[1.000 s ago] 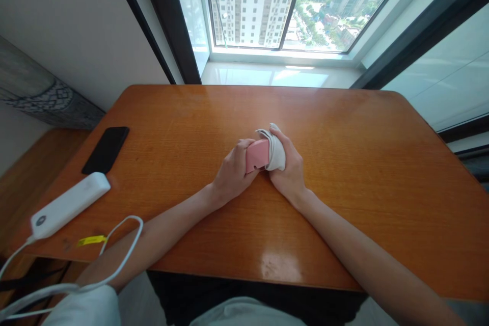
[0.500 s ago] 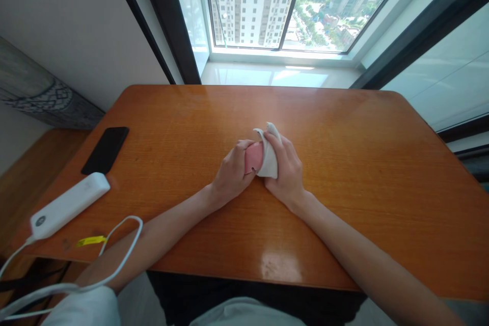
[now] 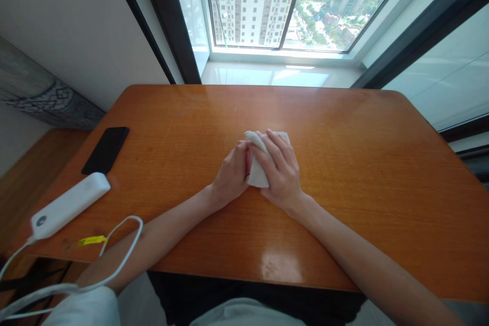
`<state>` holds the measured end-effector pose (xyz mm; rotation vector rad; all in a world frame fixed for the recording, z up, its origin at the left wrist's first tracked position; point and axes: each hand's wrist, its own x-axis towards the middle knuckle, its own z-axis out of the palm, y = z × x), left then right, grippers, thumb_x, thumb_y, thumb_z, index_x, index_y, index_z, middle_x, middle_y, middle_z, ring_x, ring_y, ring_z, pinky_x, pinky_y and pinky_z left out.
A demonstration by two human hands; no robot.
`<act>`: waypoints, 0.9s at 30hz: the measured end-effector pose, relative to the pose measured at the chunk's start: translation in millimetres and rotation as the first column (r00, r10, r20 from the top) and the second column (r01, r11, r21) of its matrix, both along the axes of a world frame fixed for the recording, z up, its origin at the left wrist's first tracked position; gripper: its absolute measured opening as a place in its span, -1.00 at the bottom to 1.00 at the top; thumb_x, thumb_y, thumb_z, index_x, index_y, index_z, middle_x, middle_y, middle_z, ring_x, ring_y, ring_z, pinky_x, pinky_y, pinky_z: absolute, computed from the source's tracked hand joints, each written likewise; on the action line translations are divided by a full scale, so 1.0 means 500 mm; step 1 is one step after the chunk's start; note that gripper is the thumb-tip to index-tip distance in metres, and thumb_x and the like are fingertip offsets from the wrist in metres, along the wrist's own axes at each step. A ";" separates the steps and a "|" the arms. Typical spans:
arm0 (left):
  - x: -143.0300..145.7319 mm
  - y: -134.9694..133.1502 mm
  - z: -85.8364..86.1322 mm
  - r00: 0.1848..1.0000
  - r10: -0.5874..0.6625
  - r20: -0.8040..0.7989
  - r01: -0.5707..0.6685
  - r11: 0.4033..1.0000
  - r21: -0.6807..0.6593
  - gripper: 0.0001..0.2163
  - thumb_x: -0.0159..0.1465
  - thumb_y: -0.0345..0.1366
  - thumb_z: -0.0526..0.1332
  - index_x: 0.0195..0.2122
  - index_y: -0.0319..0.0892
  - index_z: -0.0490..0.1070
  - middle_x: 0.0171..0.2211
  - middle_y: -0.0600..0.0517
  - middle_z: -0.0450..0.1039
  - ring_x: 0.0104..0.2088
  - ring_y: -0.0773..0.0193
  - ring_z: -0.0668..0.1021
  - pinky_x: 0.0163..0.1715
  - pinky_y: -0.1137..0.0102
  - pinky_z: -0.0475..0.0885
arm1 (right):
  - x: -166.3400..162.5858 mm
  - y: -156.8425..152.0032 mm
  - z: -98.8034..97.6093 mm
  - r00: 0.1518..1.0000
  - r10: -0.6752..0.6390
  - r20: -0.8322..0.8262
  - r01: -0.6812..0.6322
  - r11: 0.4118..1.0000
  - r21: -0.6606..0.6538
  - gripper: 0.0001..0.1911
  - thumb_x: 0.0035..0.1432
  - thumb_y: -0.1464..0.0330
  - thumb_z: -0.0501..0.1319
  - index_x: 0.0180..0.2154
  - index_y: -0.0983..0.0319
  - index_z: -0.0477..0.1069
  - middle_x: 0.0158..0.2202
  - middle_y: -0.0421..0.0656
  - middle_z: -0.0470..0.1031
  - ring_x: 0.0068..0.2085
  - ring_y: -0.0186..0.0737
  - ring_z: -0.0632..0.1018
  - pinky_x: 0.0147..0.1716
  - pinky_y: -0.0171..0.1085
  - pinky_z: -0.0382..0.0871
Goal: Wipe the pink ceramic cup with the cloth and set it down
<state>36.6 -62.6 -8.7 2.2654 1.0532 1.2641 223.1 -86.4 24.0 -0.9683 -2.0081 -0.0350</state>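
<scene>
The left hand (image 3: pixel 231 173) is clasping a mostly hidden pink object (image 3: pixel 249 160) between both hands, long axis unclear, while the right hand (image 3: pixel 281 172) is holding a white cloth (image 3: pixel 257 175) against its right side.

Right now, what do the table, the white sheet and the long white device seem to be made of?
Table: probably varnished wood or veneer, glossy; grain and a bright reflection show.
White sheet: cloth or paper, matte; limp, without shine.
Long white device: likely smooth plastic; even surface, rounded edges.
</scene>
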 end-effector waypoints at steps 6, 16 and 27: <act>0.001 -0.001 0.006 1.000 0.020 -0.019 -0.020 1.000 -0.009 -0.53 0.49 -0.26 0.24 0.37 -0.10 0.16 0.21 -0.21 0.52 0.16 -0.07 0.67 0.17 -0.03 0.68 | 0.015 0.018 -0.006 0.993 -0.030 -0.116 0.022 0.997 -0.074 -0.20 0.37 0.39 0.32 0.55 -0.04 0.26 0.47 -0.05 0.51 0.43 0.24 0.57 0.41 0.29 0.54; -0.001 -0.002 0.004 1.000 0.005 0.002 -0.005 1.000 -0.001 -0.61 0.55 -0.22 0.20 0.34 -0.07 0.20 0.16 -0.17 0.55 0.09 -0.01 0.69 0.09 0.06 0.69 | 0.003 0.008 0.002 0.998 0.044 0.044 -0.045 0.999 0.018 -0.15 0.34 0.46 0.28 0.55 -0.16 0.25 0.53 -0.20 0.46 0.53 0.26 0.46 0.57 0.38 0.28; 0.000 -0.001 -0.009 1.000 0.019 0.000 -0.019 1.000 -0.018 -0.64 0.57 -0.22 0.18 0.34 -0.06 0.24 0.16 -0.17 0.58 0.09 -0.08 0.71 0.07 -0.09 0.70 | -0.023 -0.009 0.002 0.987 -0.016 0.162 -0.012 0.985 0.171 -0.29 0.48 0.45 0.19 0.56 -0.04 0.27 0.50 -0.11 0.49 0.54 0.17 0.46 0.61 0.34 0.20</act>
